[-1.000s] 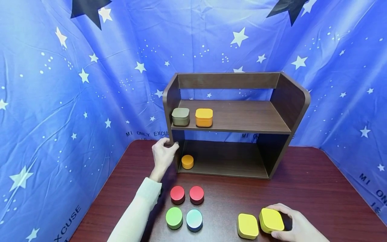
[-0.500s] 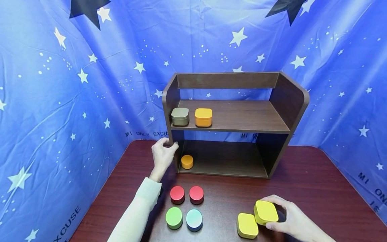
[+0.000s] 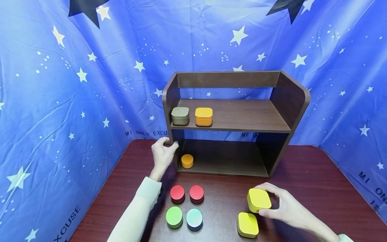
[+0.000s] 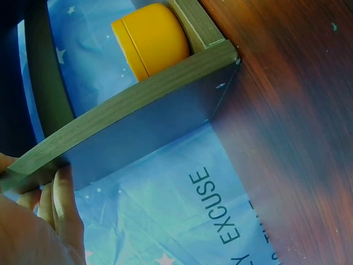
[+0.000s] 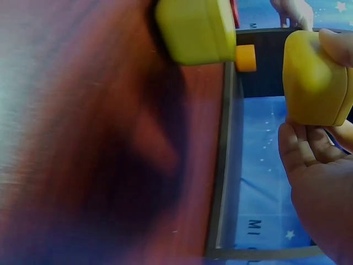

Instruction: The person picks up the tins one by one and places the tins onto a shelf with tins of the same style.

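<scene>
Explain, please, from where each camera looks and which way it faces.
Head: worn on the head, facing forward and down at the dark brown wood-look shelf; the left hand, right hand and pale sleeves show.
Left wrist: worn there, facing the shelf's side and the round orange container; the left hand's fingers show at lower left.
Right wrist: worn there, facing the square yellow container held in the right hand, the shelf beyond; both hands show.
Shared: head and right wrist both show the held square yellow container.
</scene>
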Motion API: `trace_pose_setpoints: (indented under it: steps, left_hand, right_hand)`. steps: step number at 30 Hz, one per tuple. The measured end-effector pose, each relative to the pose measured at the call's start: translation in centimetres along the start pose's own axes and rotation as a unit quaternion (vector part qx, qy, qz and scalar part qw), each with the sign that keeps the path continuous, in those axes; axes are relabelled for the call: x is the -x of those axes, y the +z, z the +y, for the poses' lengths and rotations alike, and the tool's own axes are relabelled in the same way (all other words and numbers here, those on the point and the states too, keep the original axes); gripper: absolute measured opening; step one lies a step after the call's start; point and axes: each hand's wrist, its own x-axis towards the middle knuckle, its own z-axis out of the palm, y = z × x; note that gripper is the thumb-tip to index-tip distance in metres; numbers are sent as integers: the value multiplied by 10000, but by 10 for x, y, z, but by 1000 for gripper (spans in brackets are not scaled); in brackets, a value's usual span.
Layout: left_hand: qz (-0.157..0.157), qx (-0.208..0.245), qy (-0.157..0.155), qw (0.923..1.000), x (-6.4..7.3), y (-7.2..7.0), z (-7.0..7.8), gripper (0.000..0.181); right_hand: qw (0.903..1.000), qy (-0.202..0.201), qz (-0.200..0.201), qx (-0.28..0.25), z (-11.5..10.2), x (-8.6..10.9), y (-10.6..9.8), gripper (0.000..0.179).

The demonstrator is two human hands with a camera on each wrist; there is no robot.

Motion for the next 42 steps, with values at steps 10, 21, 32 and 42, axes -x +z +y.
trace_pose_setpoints:
  steps: [10,21,32,42]
  left_hand:
    - [-44,-14,-61,10000,-1,-1,-1,13]
    - [-55,-40,-121,9999,0,0,0,13]
    - [-21,49,-178,9998,1,-2,1,11]
    - [-10,99,-135,9999,1,-2,0,12]
  right_hand:
    - [9996,-264,11,97,-14,-29,-13,63]
    - [9989,-471,30,-24,-23,-52,-21,62]
    - [9972,-386,-207,-602,-31,-77,-31,57]
    - [9988,-483,53,-76,-42,-97,-47,56]
